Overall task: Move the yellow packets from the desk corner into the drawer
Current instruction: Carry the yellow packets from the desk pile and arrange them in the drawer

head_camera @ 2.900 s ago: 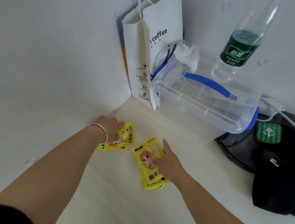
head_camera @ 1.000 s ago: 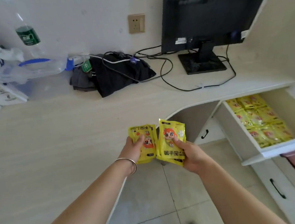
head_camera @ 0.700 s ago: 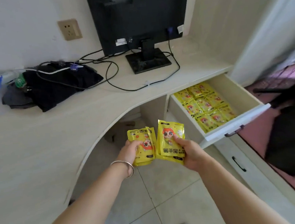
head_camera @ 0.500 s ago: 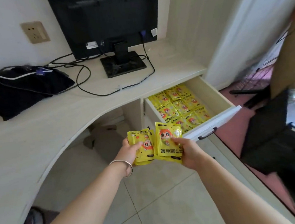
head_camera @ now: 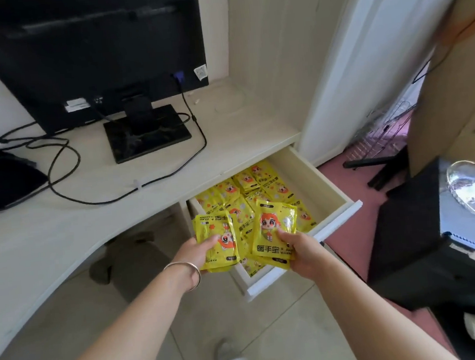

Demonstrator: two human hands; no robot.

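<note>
- The pale table point(head_camera: 48, 233) curves away at the left, with bare tiled floor point(head_camera: 144, 311) beneath its edge.
- A black monitor point(head_camera: 84, 49) stands on it, cables point(head_camera: 65, 166) trailing across the top.
- The left hand point(head_camera: 192, 254), bangle point(head_camera: 185, 273) at the wrist, has its grip closed on a stack of yellow packets point(head_camera: 217, 239) over the drawer's near left corner.
- The open drawer point(head_camera: 314, 184) is already lined with more yellow packets point(head_camera: 259, 178).
- The right hand point(head_camera: 304, 250) pinches a second yellow stack point(head_camera: 275, 231) above the drawer's front edge.
</note>
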